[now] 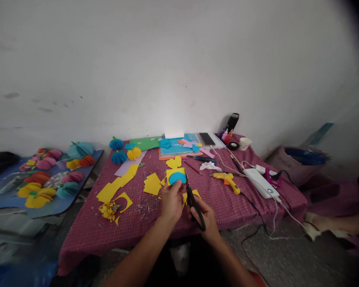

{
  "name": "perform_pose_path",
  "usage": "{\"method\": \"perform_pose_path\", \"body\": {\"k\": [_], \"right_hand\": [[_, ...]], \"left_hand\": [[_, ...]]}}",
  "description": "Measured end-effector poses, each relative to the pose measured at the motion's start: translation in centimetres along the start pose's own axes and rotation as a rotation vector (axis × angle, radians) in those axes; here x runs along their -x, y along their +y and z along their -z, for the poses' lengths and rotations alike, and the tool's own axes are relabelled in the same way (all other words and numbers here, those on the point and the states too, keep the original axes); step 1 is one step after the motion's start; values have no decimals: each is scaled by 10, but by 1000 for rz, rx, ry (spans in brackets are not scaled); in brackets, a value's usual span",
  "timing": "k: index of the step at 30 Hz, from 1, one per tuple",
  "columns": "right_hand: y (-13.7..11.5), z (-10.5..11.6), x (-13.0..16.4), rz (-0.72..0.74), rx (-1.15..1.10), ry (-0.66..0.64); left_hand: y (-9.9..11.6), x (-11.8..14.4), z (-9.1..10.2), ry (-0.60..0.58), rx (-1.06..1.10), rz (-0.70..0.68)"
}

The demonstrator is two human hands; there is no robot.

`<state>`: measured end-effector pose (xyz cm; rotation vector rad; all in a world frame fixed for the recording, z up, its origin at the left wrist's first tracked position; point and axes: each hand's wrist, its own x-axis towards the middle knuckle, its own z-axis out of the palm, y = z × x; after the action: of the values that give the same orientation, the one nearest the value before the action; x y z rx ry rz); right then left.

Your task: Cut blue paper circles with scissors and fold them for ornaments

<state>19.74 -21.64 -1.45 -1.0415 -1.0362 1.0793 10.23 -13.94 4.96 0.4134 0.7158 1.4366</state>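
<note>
My left hand (172,201) pinches a yellow paper piece (171,172) with a blue paper oval (177,177) lying against its face. My right hand (206,217) is wrapped round the handles of black scissors (193,201). The scissor blades point away from me, along the right edge of the yellow paper. Left of my hands lies a yellow paper cutout (152,184). Just beyond the held paper rests another yellow piece (174,162). More yellow paper shows partly behind my right hand.
Yellow strips (116,188) and scraps (109,211) lie at the left, near paper pumpkins (119,157). A yellow glue gun (227,180), a white power bank (261,183) with cables, a paper cup (245,143) and a phone (207,139) occupy the right side. A blue side table (62,203) bears more paper pumpkins.
</note>
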Motion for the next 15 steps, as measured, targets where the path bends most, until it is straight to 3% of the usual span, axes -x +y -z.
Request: {"method": "perform_pose_path", "body": {"k": [15], "right_hand": [[-2,-2,0,16,-89,-21]], "left_hand": [[-7,0,5,-1,-50,-20]]}}
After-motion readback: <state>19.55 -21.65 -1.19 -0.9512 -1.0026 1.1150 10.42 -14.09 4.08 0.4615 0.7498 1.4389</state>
